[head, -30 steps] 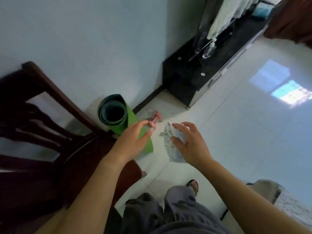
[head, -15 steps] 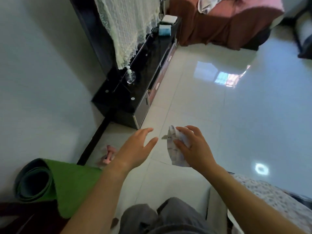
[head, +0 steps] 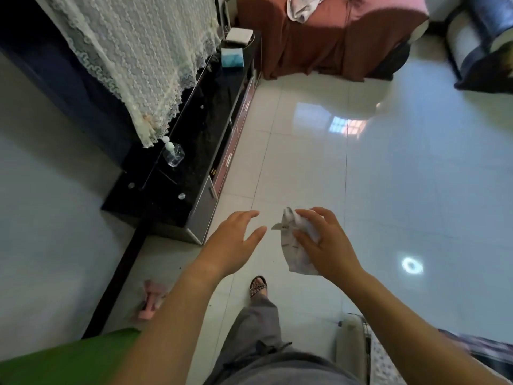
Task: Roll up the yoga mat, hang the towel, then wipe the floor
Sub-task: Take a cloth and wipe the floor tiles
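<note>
My right hand (head: 326, 244) grips a small white patterned cloth (head: 294, 250), bunched in its fingers, held in the air above the glossy white tiled floor (head: 402, 176). My left hand (head: 236, 241) hovers just left of the cloth with fingers straight and spread, holding nothing and not touching it. The rolled green yoga mat (head: 72, 359) shows at the bottom left corner, partly cut off by the frame and by my left forearm.
A low black TV cabinet (head: 177, 195) runs along the left wall, with a clear bottle (head: 173, 154) and a lace cover (head: 138, 59) on it. A pink dumbbell (head: 151, 301) lies by the wall. A brown-draped sofa (head: 327, 37) stands ahead. My sandalled foot (head: 258, 286) is forward.
The view has swung from the wall and chair toward the open room. The mat has slid to the bottom left corner. Both hands keep their pose, cloth still held.
</note>
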`<state>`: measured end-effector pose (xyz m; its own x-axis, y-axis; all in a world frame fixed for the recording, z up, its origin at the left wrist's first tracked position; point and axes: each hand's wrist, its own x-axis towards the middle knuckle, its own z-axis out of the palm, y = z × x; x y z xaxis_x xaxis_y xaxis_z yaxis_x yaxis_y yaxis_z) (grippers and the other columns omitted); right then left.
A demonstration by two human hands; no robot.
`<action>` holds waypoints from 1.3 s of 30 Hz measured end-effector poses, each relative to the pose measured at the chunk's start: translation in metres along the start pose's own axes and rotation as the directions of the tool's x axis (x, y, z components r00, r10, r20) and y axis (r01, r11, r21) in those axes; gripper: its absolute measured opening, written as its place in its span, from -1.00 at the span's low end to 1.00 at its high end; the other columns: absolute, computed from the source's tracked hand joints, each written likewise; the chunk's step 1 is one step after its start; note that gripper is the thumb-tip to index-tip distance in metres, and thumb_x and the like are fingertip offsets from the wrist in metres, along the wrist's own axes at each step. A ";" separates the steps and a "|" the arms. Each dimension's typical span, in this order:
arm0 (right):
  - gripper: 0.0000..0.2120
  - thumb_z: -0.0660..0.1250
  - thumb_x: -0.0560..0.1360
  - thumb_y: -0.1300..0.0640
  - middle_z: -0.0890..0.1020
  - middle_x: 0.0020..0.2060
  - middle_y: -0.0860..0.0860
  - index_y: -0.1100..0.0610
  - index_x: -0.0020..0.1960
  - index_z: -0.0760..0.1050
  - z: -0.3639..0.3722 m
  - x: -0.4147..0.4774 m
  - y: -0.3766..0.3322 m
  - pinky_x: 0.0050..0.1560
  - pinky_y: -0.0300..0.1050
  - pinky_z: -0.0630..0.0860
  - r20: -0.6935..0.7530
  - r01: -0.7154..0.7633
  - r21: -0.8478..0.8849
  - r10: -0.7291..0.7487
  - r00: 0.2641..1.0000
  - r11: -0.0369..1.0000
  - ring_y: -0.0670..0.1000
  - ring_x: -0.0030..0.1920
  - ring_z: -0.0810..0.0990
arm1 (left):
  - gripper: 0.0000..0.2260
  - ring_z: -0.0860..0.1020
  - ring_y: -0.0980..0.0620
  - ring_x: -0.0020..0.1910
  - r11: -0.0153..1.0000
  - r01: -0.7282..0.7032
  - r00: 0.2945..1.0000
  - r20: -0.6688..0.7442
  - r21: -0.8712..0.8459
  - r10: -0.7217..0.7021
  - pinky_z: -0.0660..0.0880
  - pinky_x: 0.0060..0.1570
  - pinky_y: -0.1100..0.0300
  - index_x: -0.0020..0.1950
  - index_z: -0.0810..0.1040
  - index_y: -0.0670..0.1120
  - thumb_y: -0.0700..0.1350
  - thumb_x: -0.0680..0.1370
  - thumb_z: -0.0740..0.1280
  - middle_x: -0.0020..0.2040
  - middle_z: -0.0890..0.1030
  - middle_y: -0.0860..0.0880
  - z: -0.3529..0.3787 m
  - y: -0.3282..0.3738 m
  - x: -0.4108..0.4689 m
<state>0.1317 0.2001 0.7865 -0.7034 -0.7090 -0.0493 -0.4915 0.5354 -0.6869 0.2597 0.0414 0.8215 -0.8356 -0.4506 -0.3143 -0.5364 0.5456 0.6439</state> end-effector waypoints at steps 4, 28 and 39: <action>-0.68 0.27 0.53 -0.02 0.39 0.24 -0.04 -0.06 0.27 0.41 -0.035 0.076 0.001 0.03 -0.25 0.37 -0.027 -0.001 -0.001 0.001 1.000 1.000 -0.03 0.12 0.45 | -0.56 0.26 0.12 0.41 0.998 -0.053 0.998 0.036 0.013 0.053 0.21 0.33 0.19 0.45 0.24 0.04 0.13 0.60 0.12 0.45 0.28 0.09 -0.032 0.026 0.078; -0.69 0.26 0.52 -0.04 0.44 0.19 -0.07 -0.09 0.26 0.42 -0.282 0.431 0.231 0.05 -0.31 0.40 -0.252 -0.096 0.097 0.118 0.961 0.991 -0.18 0.08 0.40 | -0.57 0.30 0.08 0.40 0.970 -0.203 0.974 0.124 0.133 0.187 0.23 0.33 0.19 0.44 0.27 0.04 0.13 0.59 0.12 0.44 0.31 0.06 -0.004 0.290 0.534; -0.66 0.26 0.51 -0.07 0.40 0.21 -0.09 -0.10 0.28 0.41 -0.293 0.640 0.256 0.04 -0.33 0.33 -0.056 -0.012 0.082 0.016 0.998 0.997 -0.16 0.10 0.38 | -0.57 0.28 0.10 0.40 0.996 -0.028 0.997 0.075 0.082 0.022 0.23 0.34 0.19 0.44 0.27 0.05 0.14 0.59 0.12 0.44 0.31 0.08 -0.039 0.274 0.701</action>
<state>-0.5947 0.0178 0.7920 -0.7388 -0.6736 -0.0199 -0.4394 0.5040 -0.7436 -0.4682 -0.1529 0.8046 -0.8537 -0.3846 -0.3511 -0.5206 0.6145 0.5928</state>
